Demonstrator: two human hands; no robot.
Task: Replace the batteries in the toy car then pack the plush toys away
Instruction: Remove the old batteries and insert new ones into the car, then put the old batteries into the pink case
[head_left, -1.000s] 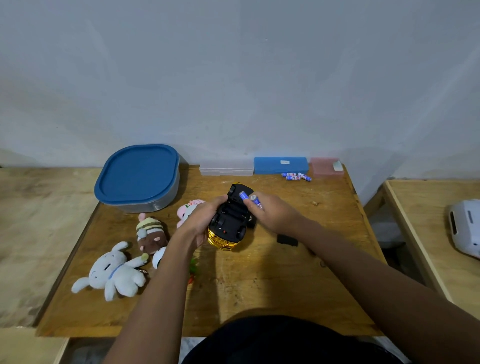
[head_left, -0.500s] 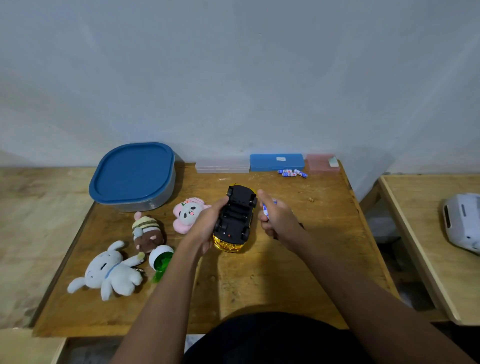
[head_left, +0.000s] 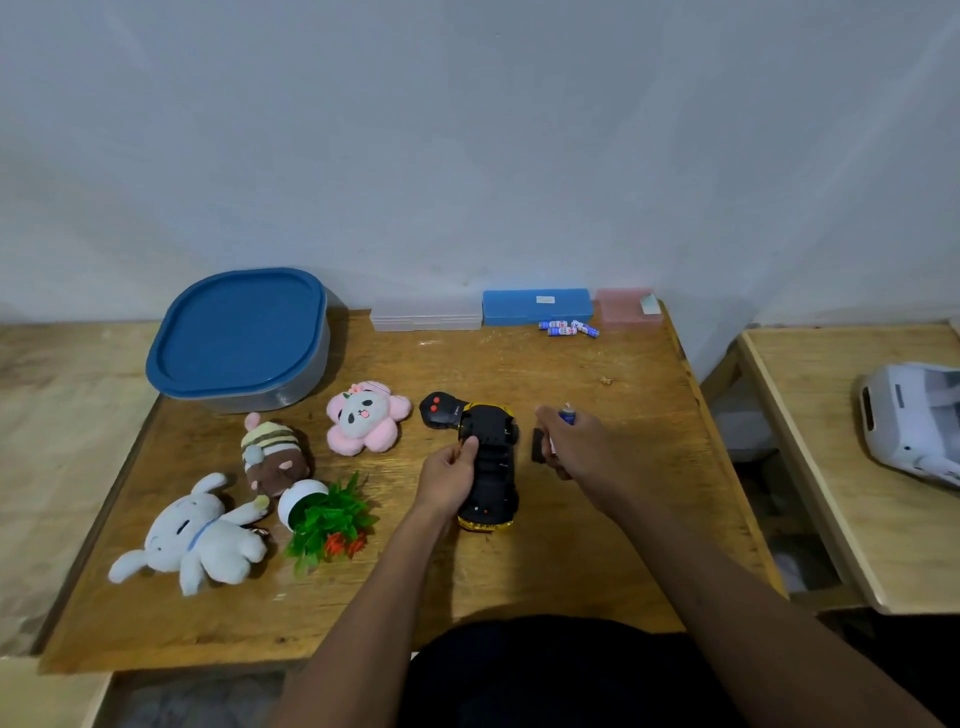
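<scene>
The left hand (head_left: 451, 475) grips the car (head_left: 491, 483), which lies belly-up on the counter (head_left: 519, 582). Its fingers curl round the car's left flank.

Just right of them, apart from the car, the right hand (head_left: 576, 447) is clamped on a battery (head_left: 567, 415). I cannot tell whether it holds more.

The battery could slip from the fingers and roll off the counter, or go in reversed. A black piece (head_left: 537, 446) touching the right fingers, likely the cover, could be knocked away.

The pink plush (head_left: 366, 421) and two others lie left of the left fingers, unpacked. Beyond them the tub (head_left: 291, 397) has its lid (head_left: 236, 332) on, hiding its contents.

Farthest, past the right fingertips, are shut boxes, the middle one a blue box (head_left: 537, 306), with spare batteries (head_left: 569, 328) loose just before it.
</scene>
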